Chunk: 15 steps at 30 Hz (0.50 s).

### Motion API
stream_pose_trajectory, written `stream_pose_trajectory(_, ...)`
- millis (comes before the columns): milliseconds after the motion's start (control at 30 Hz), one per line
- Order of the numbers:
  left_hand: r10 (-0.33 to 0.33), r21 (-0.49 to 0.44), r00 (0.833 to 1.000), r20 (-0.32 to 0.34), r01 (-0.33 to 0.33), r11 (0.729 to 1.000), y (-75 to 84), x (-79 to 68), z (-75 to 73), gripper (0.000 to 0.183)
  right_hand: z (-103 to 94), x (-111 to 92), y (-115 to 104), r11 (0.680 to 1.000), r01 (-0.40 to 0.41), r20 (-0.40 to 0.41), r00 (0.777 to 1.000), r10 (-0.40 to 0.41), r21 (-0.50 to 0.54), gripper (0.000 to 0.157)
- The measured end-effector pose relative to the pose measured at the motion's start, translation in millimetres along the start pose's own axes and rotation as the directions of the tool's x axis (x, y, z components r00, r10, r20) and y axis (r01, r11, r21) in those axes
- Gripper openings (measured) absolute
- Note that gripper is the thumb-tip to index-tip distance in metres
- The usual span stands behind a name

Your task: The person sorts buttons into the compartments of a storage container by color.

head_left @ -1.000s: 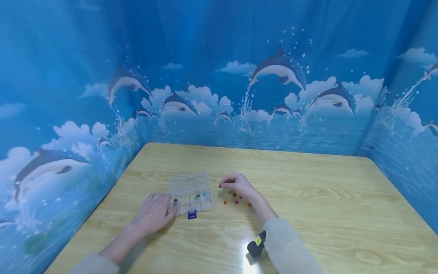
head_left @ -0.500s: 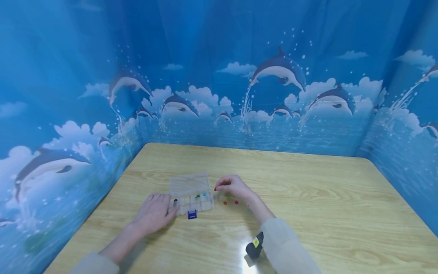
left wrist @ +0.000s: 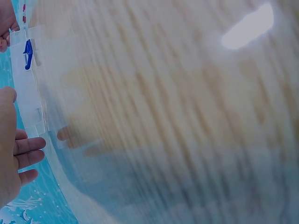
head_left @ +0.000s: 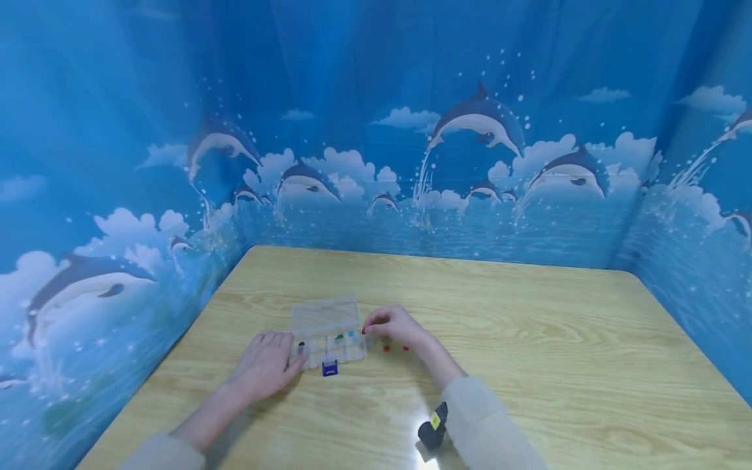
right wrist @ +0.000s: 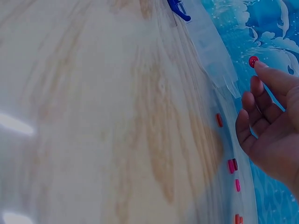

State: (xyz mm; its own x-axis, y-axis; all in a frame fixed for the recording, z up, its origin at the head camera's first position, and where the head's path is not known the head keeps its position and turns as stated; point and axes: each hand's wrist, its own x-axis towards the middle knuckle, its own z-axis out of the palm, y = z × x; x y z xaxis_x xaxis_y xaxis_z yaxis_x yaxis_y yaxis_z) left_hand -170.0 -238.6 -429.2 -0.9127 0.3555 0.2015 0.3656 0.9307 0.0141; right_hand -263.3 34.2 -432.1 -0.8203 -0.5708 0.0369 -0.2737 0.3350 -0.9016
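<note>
A clear compartment box lies on the table with its lid folded back and a blue latch at the front. Black, green and light blue buttons show in its sections. My left hand rests at the box's left end, fingers fairly straight, as the left wrist view also shows. Between thumb and fingertip, my right hand pinches a red button just beside the box's right end. Beneath that hand lie an orange button and a pink button; the hand hides others from the head view.
Several red, pink and orange buttons, including a pink one, lie in a loose group right of the box. A wood-grain table carries everything. A dolphin-print curtain surrounds its back and sides.
My right hand has moved left and slightly nearer me with the red button, from right of the box to its right edge. The left hand and the box have stayed put.
</note>
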Motion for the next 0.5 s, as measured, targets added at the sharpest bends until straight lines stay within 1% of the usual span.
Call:
stream_pose_trajectory(133,-0.002,0.001,1.000,0.003,0.002,1.000,-0.2,0.1,0.3,0.043,3.0,-1.3,-2.4,1.000,0.010,0.022,1.000,-0.010,-0.005,0.011)
stream_pose_trajectory(367,-0.004,0.006,1.000,0.008,0.004,1.000,-0.7,0.4,1.8,0.041,8.2,-3.1,-5.6,0.999,-0.042,0.049,0.998,0.041,0.027,0.010)
stream_pose_trajectory(500,-0.004,0.004,1.000,0.003,0.004,1.000,-0.8,0.4,2.1,0.040,10.1,-2.6,-4.0,0.998,-0.042,0.051,0.998,0.040,0.036,0.010)
